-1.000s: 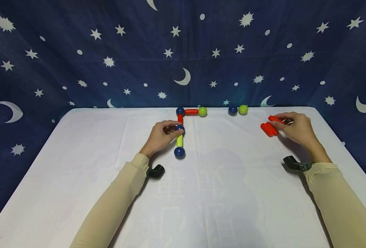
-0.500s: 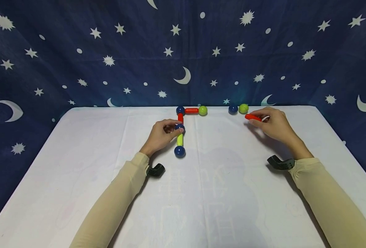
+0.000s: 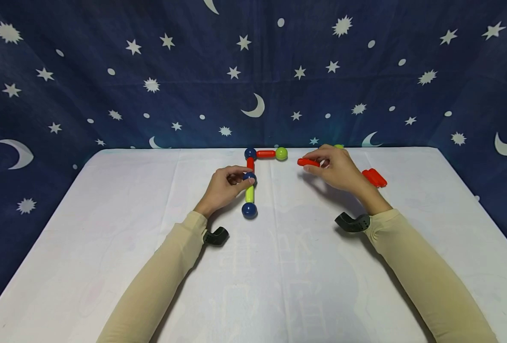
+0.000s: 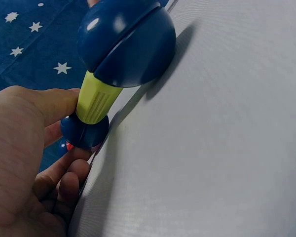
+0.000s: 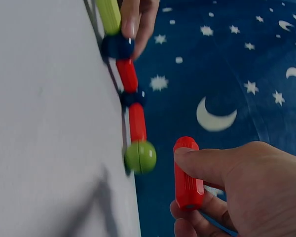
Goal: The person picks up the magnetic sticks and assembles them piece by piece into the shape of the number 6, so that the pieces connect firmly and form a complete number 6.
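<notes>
My left hand [image 3: 224, 189] pinches the middle blue ball [image 3: 249, 179] of a joined ball-and-rod shape on the table. From that ball a yellow-green rod [image 3: 249, 194] runs toward me to another blue ball [image 3: 249, 210]. A red rod [image 3: 250, 164] leads away to the far blue ball [image 3: 250, 153], where a second red rod [image 3: 266, 154] turns right and ends in a green ball [image 3: 281, 153]. Between thumb and fingers, my right hand [image 3: 337, 167] holds a loose red rod [image 5: 188, 180] above the table, to the right of that green ball.
Red rods [image 3: 374, 177] lie side by side behind the right wrist. A second green ball [image 3: 339, 146] peeks out past the right hand. The white-covered table [image 3: 262, 286] meets a dark blue star-print cloth [image 3: 193, 71] at its far edge.
My right hand has lifted one red rod from beside the others and carried it left, now covering the loose blue ball. The left hand stays on the middle blue ball.
</notes>
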Action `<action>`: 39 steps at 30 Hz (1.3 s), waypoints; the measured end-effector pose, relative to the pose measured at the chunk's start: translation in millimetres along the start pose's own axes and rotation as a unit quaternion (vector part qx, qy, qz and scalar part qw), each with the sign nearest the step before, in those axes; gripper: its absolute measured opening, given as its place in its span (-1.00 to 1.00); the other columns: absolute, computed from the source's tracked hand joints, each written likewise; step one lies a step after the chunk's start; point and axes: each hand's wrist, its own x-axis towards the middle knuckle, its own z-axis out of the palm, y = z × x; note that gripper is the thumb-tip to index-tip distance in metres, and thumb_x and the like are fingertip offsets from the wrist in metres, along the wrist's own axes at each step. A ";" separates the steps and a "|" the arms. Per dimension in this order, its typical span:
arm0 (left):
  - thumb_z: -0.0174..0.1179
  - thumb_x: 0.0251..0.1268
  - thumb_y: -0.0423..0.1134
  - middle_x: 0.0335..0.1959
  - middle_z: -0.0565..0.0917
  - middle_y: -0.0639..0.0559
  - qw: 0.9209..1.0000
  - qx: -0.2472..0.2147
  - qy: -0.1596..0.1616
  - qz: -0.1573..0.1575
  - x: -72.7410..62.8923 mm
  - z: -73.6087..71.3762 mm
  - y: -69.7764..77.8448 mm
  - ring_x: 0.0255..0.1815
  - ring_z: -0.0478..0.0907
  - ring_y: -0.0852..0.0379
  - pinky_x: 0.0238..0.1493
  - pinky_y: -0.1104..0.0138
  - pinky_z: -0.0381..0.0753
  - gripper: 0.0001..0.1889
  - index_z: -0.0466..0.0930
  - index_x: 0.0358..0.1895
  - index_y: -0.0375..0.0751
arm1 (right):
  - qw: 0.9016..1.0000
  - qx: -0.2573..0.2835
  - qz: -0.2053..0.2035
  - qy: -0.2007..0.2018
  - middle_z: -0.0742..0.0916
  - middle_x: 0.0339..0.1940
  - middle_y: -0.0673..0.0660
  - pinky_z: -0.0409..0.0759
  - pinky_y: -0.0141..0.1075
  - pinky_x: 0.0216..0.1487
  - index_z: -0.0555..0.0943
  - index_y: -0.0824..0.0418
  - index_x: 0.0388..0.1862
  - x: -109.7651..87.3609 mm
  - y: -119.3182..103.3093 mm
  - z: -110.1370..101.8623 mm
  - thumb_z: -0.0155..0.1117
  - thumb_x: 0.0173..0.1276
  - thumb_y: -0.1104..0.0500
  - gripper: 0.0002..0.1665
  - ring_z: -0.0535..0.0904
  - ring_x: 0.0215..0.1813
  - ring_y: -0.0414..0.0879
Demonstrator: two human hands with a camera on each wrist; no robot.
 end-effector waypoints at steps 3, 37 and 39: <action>0.40 0.31 -0.18 -0.22 0.66 -0.05 1.000 -0.001 0.001 0.001 -0.3 0.1 0.1 -0.25 0.52 0.04 -0.24 0.31 0.50 -0.69 0.74 0.06 -0.20 | 1.000 0.017 -0.008 -0.013 0.69 -0.19 0.18 0.47 -0.22 -0.25 0.75 0.29 0.04 5.3 -10.0 8.1 0.46 0.33 0.21 -0.67 0.54 -0.24 0.04; 0.41 0.30 -0.23 -0.26 0.65 -0.07 1.000 -0.001 0.005 0.015 0.7 0.8 -0.7 -0.27 0.52 0.03 -0.19 0.30 0.51 -0.71 0.74 0.04 -0.24 | 0.996 0.068 -0.026 -0.044 0.70 -0.09 0.14 0.50 -0.21 -0.13 0.75 0.22 0.07 14.3 -26.6 88.3 0.45 0.36 0.19 -0.68 0.52 -0.16 0.00; 0.41 0.30 -0.23 -0.26 0.65 -0.08 1.000 -0.002 0.006 0.016 0.7 1.2 -0.6 -0.26 0.52 0.02 -0.18 0.29 0.51 -0.71 0.74 0.04 -0.25 | 0.996 0.072 -0.026 -0.044 0.69 -0.09 0.13 0.50 -0.20 -0.12 0.75 0.21 0.08 14.2 -26.9 89.1 0.45 0.36 0.19 -0.68 0.52 -0.14 0.00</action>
